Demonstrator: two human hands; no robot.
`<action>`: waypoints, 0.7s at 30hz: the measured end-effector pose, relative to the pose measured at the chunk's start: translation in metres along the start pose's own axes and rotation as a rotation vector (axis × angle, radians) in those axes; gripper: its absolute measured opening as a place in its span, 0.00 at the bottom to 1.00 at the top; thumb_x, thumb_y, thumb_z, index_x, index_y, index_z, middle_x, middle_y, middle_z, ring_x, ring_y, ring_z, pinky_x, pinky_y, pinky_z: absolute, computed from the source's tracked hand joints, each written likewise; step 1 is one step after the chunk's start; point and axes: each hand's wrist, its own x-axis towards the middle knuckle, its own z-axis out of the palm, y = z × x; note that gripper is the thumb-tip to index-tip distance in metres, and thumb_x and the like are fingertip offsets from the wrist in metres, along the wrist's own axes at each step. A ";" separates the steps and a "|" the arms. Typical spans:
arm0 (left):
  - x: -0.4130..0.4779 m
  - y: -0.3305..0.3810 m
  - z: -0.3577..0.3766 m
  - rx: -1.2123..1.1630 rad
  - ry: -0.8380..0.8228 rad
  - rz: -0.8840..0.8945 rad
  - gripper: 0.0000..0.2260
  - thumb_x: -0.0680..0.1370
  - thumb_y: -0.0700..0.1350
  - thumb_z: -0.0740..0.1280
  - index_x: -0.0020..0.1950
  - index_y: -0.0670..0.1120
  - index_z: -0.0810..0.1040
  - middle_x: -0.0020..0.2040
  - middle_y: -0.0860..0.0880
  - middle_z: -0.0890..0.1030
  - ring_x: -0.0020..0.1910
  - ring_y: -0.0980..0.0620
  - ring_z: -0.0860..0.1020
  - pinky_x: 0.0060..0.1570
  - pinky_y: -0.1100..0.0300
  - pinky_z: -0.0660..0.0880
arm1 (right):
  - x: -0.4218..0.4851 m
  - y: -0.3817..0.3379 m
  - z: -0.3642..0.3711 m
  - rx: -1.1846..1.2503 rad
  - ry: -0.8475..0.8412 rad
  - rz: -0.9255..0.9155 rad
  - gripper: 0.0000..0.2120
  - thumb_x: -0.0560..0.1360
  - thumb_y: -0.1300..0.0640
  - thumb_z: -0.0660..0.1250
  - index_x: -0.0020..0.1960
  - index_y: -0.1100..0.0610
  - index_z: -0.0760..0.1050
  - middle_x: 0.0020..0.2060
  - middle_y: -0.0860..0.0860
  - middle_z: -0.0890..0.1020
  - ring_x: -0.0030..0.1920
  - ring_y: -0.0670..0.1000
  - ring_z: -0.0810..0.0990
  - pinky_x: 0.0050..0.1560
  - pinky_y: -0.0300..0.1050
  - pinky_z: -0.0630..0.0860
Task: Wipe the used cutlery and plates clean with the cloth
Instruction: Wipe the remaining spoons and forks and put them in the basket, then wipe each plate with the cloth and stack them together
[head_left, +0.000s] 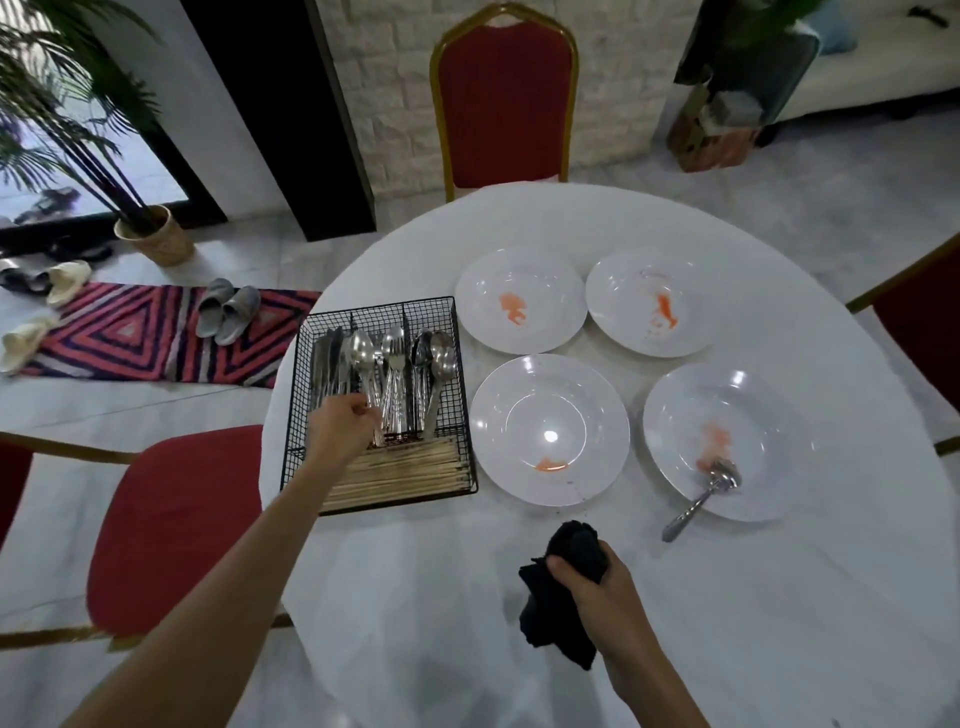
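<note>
So on the left, the left hand (345, 421) is reaching into the black wire basket (379, 304) at the bench's left edge. Its fingers are curled down among the handles of the clean-looking cutlery (395, 364). Honestly can't tell if it's actually pinching a piece or just touching them. There's a row of wooden sticks (400, 467) in the basket's front compartment.

Moving right there are four white plates on the bench (675, 623), and all of them have orange smears. The far-left plate (483, 296) and near-left plate (519, 405) sit just beside the basket, and the far-right plate (623, 291) is next along. The near-right plate (769, 415) has a dirty utensil (701, 501) in it, spoon or fork. Its head rests in the smear and its handle hangs over the rim towards the person.

The right hand (597, 587) hovers low over the near edge of the bench with the black cloth (561, 597) bunched up in its grip.

My read is that one piece has likely just been dropped off in the basket and the plates haven't been touched yet. The next move is probably to bring the left hand across to lift that utensil off the near-right plate, wrap the cloth round its head and rub. The plates need one hand steadying the rim while the cloth goes over the sauce.
</note>
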 end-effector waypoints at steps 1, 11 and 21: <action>0.007 0.004 0.000 0.028 0.000 0.020 0.12 0.80 0.43 0.69 0.61 0.39 0.82 0.44 0.47 0.83 0.33 0.53 0.76 0.39 0.59 0.76 | 0.001 0.001 -0.002 0.008 0.009 0.007 0.08 0.76 0.61 0.73 0.54 0.57 0.78 0.49 0.59 0.86 0.50 0.59 0.85 0.56 0.57 0.81; -0.024 0.021 0.051 0.258 0.072 0.217 0.13 0.81 0.47 0.64 0.56 0.39 0.82 0.56 0.39 0.82 0.60 0.40 0.75 0.61 0.44 0.73 | 0.008 0.011 -0.034 0.138 0.059 0.029 0.09 0.76 0.62 0.72 0.55 0.60 0.77 0.46 0.61 0.86 0.45 0.60 0.86 0.45 0.52 0.81; -0.134 0.053 0.142 -0.314 -0.360 -0.143 0.12 0.80 0.51 0.66 0.58 0.45 0.79 0.45 0.47 0.86 0.40 0.52 0.85 0.39 0.60 0.77 | -0.007 0.024 -0.075 0.266 0.141 0.048 0.09 0.77 0.63 0.72 0.56 0.62 0.78 0.47 0.65 0.86 0.50 0.67 0.85 0.56 0.63 0.80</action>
